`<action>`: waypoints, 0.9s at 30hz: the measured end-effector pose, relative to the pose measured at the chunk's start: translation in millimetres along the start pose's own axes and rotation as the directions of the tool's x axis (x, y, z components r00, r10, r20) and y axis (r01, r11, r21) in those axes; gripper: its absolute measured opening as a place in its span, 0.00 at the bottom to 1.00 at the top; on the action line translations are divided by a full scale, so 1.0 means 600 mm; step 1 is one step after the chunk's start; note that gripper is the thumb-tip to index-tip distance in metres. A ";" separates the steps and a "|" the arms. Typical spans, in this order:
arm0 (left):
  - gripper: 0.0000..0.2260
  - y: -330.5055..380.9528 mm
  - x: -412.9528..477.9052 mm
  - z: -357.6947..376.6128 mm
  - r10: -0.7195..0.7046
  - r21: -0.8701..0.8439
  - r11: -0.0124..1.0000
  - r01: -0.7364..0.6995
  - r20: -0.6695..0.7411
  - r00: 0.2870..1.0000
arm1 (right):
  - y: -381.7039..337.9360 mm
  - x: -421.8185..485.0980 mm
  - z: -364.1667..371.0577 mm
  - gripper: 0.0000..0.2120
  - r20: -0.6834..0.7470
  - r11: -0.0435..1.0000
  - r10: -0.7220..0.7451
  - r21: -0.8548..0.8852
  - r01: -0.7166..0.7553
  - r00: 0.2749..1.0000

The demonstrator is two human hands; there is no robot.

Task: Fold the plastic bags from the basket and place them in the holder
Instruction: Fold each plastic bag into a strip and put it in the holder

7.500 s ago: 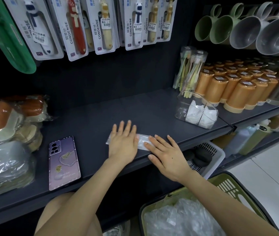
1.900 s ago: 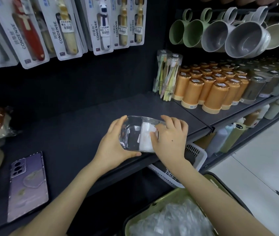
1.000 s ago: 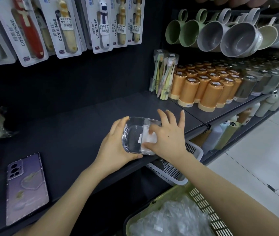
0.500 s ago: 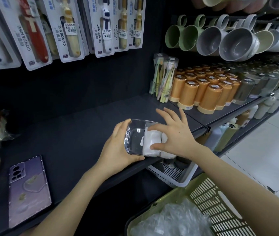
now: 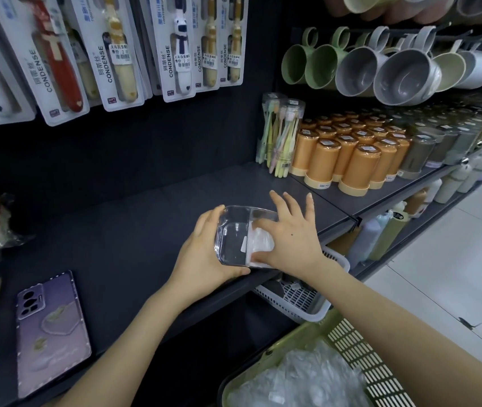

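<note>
Holder (image 5: pixel 231 239) brought to shelf (image 5: pixel 116 245) edge, left hand (image 5: pixel 204 259) gripping it, right hand (image 5: pixel 289 242) spread, pressing bags (image 5: pixel 259 240) inside.

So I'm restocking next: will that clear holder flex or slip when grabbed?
Probably rigid: the clear holder holds its boxy shape tilted in the left hand. Likely light, as one hand props it. Glossy walls look slippery; the right hand pressing the folded bags could shift it.

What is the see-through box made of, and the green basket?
The clear holder looks like hard, glossy plastic: the shelf shows through it and its edges glint. The green basket looks like matte moulded plastic, probably stiff: its wall is a grid of slots.
</note>
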State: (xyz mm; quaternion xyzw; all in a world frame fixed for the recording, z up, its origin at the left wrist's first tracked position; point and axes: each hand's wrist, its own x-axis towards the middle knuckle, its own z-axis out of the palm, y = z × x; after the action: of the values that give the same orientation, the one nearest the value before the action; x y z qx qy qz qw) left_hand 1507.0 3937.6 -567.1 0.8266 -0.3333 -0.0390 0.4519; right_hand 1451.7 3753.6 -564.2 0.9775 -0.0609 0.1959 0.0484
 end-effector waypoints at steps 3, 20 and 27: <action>0.52 -0.003 0.001 0.000 0.014 -0.003 1.000 -0.014 0.006 1.000 | 0.014 0.001 -0.005 0.25 0.009 0.998 -0.048 0.052 0.047 0.999; 0.52 -0.005 0.014 0.003 0.005 -0.083 0.997 -0.005 -0.001 1.000 | 0.015 -0.009 -0.007 0.26 -0.157 0.974 0.031 0.226 0.005 0.987; 0.58 -0.010 0.042 0.004 -0.046 -0.087 0.995 0.048 0.019 0.999 | 0.083 -0.062 -0.018 0.18 -0.283 0.941 0.228 0.309 -0.137 0.932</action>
State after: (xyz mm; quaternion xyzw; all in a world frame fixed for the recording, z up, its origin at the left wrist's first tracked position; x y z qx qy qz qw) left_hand 1529.1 3923.3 -567.1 0.8132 -0.3157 -0.0713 0.4837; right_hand 1406.5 3709.6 -565.3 0.9204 -0.1152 0.3594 -0.1020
